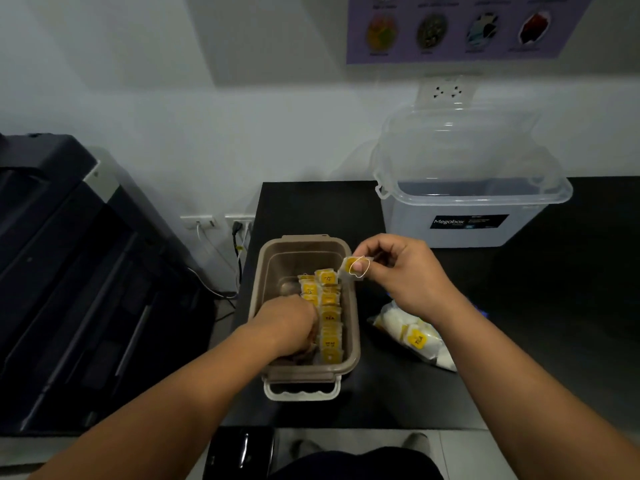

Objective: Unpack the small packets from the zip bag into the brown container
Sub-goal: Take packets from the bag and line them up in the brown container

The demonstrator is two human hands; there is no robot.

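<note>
A: Far left, a dark machine (69,271) standing off the surface. Next, left hand (289,323) down inside the brown container (255,292), knuckles up, against the near end of the packet row (329,318).
B: Its grip?
A: Cannot tell. The fingers are hidden under the hand; possibly steadying the row.
B: Further right?
A: Right hand (405,271) above the container's far right corner, grip closed on one packet (350,266), pinched by thumb and fingertips. Zip bag (415,336) lies on the black surface (519,323) just beside the container, more packets inside. Clear box (467,209) behind, well apart.
B: Step?
A: Mid-transfer, I judge. Next: lower the packet upright into the gap at the row's far end, release, reach for the bag.
</note>
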